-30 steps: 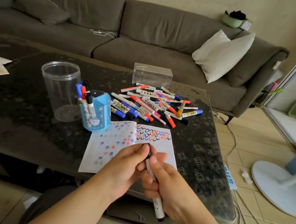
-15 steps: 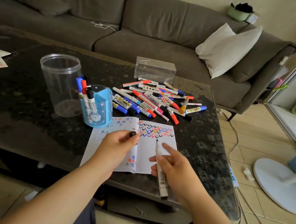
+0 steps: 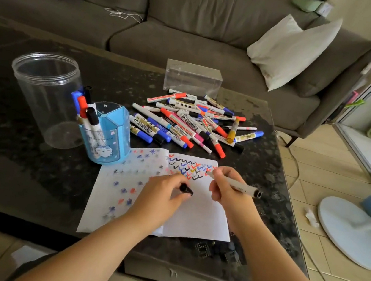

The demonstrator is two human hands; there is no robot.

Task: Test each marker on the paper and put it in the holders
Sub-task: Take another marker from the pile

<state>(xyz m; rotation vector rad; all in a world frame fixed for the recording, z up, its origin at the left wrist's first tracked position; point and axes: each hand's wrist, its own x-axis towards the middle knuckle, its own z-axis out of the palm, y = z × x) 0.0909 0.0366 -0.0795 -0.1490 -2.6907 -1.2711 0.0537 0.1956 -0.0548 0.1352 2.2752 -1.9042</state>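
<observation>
My right hand (image 3: 227, 190) grips an uncapped white marker (image 3: 242, 187), its tip at the coloured check marks on the white paper (image 3: 200, 214). My left hand (image 3: 161, 197) rests on the paper and pinches the black cap (image 3: 186, 189). A pile of markers (image 3: 192, 123) lies beyond the paper. The blue holder (image 3: 107, 138) at the paper's left corner has several markers standing in it. A clear round jar (image 3: 44, 93) stands behind the holder.
A clear rectangular box (image 3: 192, 77) sits behind the marker pile on the dark table (image 3: 8, 162). A grey sofa with a white cushion (image 3: 289, 50) runs along the back. A white fan base (image 3: 353, 233) and cables lie on the floor to the right.
My hands pulled the cap off the marker and parted. My right hand turned the marker and brought its tip down to the check marks. My left hand kept the cap and settled on the paper.
</observation>
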